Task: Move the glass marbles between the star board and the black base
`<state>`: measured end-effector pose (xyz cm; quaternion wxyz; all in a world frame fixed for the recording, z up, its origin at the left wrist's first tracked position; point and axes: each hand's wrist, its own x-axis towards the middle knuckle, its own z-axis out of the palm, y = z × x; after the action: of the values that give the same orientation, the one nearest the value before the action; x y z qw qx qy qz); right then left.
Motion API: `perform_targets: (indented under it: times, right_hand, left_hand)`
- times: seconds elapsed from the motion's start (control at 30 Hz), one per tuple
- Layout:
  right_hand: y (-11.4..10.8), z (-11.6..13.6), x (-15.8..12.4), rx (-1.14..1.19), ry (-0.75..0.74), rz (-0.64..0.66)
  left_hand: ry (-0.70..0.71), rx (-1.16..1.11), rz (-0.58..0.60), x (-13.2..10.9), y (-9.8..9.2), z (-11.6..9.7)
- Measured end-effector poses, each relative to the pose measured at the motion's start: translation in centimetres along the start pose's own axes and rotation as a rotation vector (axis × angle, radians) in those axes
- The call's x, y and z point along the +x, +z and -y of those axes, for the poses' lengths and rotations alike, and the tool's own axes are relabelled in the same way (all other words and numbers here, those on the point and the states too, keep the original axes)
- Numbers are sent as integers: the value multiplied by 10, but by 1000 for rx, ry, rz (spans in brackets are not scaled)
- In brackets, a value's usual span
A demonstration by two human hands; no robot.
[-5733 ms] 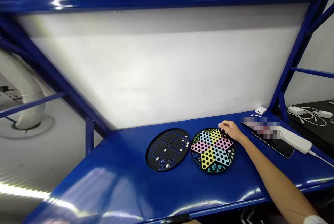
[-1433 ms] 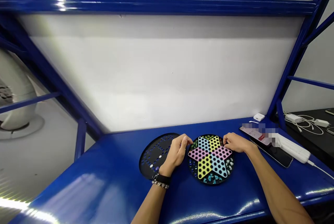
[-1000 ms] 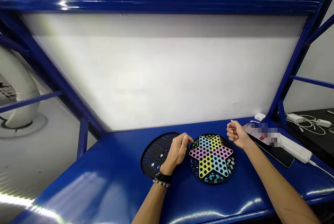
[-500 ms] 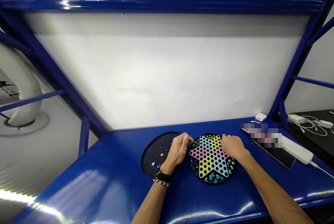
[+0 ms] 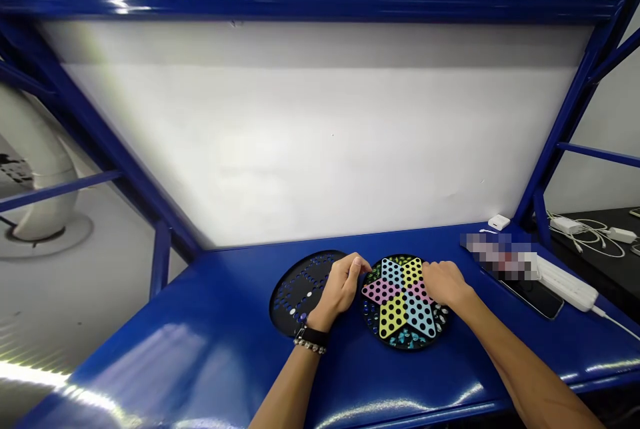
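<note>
A round black Chinese checkers board (image 5: 405, 302) with a pastel six-pointed star lies on the blue table, small glass marbles filling the black wedges between its points. To its left is a black perforated disc (image 5: 300, 292) holding a few white marbles. My left hand (image 5: 340, 289) rests over the disc's right side, its bunched fingertips at the board's rim. My right hand (image 5: 445, 284) lies on the star's right points, fingers curled down. Anything inside either hand is hidden.
The blue metal table (image 5: 200, 362) runs across the view beneath a blue steel frame (image 5: 300, 5). To the right lie a black phone (image 5: 533, 299), a blurred patch, a white power strip (image 5: 565, 285) and a small white case (image 5: 499, 222). White chargers and cables (image 5: 590, 235) lie beyond.
My right hand has come down from above the board's right edge onto the star and shifted slightly left. My left hand has barely moved.
</note>
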<state>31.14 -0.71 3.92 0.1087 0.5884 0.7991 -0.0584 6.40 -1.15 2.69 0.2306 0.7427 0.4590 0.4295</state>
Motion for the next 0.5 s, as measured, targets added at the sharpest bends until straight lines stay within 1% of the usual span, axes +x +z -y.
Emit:
perform_targets:
  times: [0.07,0.23,0.5]
  right_hand:
    - [-2,0,-1,-24,14,5]
    - [-5,0,-2,-41,-13,7]
    - [1,-1,-2,-36,-18,-16]
  left_hand:
    - [1,-1,1,0,0,-1]
    - [8,7,6,1,1,1]
    - [-5,-14,4,-1,2,-1]
